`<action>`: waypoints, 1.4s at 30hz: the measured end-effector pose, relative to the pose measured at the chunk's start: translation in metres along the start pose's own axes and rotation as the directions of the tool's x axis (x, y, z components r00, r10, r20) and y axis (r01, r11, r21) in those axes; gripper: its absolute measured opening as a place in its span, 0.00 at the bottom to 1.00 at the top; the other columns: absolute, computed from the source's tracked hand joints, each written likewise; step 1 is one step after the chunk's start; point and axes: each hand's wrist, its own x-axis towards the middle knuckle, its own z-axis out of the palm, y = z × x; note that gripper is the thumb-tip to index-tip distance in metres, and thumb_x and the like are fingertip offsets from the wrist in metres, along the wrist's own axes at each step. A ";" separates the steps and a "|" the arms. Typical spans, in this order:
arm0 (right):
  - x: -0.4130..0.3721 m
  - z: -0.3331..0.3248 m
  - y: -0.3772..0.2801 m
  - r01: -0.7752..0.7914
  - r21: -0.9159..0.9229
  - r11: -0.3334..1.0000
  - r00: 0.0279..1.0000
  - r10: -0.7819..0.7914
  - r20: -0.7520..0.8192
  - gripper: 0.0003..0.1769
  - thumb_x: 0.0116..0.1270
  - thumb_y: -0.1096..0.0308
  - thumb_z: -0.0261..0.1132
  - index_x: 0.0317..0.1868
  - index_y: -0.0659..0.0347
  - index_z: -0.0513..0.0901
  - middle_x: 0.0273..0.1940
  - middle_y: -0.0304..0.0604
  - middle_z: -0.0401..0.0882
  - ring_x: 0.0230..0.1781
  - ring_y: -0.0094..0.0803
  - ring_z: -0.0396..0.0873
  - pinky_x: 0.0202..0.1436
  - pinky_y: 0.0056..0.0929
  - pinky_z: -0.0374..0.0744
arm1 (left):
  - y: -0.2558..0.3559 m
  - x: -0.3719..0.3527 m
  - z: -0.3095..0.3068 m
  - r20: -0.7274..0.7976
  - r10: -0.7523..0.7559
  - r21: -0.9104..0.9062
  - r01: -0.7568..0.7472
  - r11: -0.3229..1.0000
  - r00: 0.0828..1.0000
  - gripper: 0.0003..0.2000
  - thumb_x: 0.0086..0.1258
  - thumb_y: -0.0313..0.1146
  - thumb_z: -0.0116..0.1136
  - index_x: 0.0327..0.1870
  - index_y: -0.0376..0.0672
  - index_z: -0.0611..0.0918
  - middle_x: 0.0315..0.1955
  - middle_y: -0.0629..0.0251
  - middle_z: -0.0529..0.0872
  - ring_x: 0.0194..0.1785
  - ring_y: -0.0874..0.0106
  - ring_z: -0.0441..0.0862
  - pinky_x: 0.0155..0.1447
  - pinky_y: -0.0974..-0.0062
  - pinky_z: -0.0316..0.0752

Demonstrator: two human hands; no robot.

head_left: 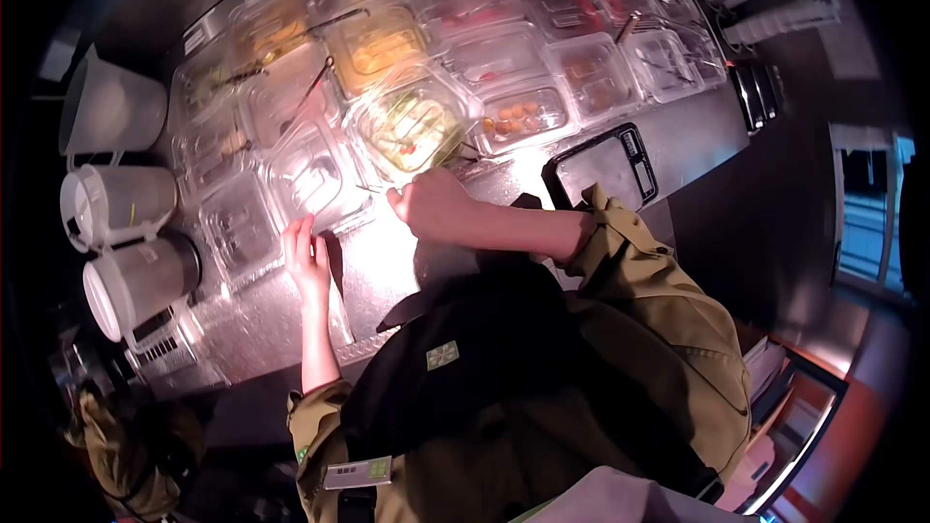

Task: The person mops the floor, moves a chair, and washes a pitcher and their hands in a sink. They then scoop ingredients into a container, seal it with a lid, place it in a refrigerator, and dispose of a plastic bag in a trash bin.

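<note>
My left hand [307, 254] is at the front edge of a clear lidded container [312, 174], its fingers stretched out and nearly upright. My right hand [427, 203] is closed in a fist just below a clear container with green and pale food [412, 131]. A thin dark utensil tip sticks out beside the fist; whether the hand grips it is hard to make out. A black-framed scale [605, 171] lies on the steel counter, beyond my right forearm.
Rows of lidded containers, one with yellow food [378, 44], fill the back of the steel counter [242, 339]. White pitchers [121, 203] stand at the left. Black holders [754, 97] are at the right. Another person's sleeve [111, 446] shows at lower left.
</note>
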 end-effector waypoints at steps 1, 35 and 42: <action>-0.002 -0.011 -0.002 -0.020 0.005 1.000 0.998 0.020 0.067 0.07 0.47 0.68 0.54 0.22 0.61 0.77 0.19 0.48 0.76 0.23 0.39 0.77 0.26 0.38 0.72 | -0.004 -0.003 0.001 0.003 0.008 0.004 -0.008 1.000 1.000 0.18 0.49 0.17 0.51 0.44 0.39 0.75 0.39 0.55 0.74 0.45 0.58 0.70 0.49 0.67 0.67; -0.188 0.015 0.062 -0.306 0.880 0.363 0.524 0.836 -0.162 0.18 0.61 0.60 0.54 0.44 0.66 0.75 0.37 0.45 0.77 0.37 0.29 0.75 0.41 0.25 0.72 | -0.012 -0.018 0.019 -0.090 0.123 0.003 -0.123 0.992 0.988 0.18 0.56 0.18 0.49 0.49 0.40 0.74 0.48 0.52 0.69 0.51 0.58 0.68 0.51 0.67 0.67; -0.265 -0.005 0.126 -0.192 0.968 0.162 0.409 0.910 -0.071 0.15 0.62 0.63 0.54 0.41 0.66 0.76 0.30 0.37 0.77 0.27 0.18 0.72 0.31 0.17 0.70 | 0.058 -0.033 0.040 -0.173 -0.113 0.002 0.116 0.993 0.978 0.18 0.60 0.33 0.55 0.52 0.40 0.72 0.38 0.57 0.70 0.35 0.69 0.71 0.31 0.76 0.69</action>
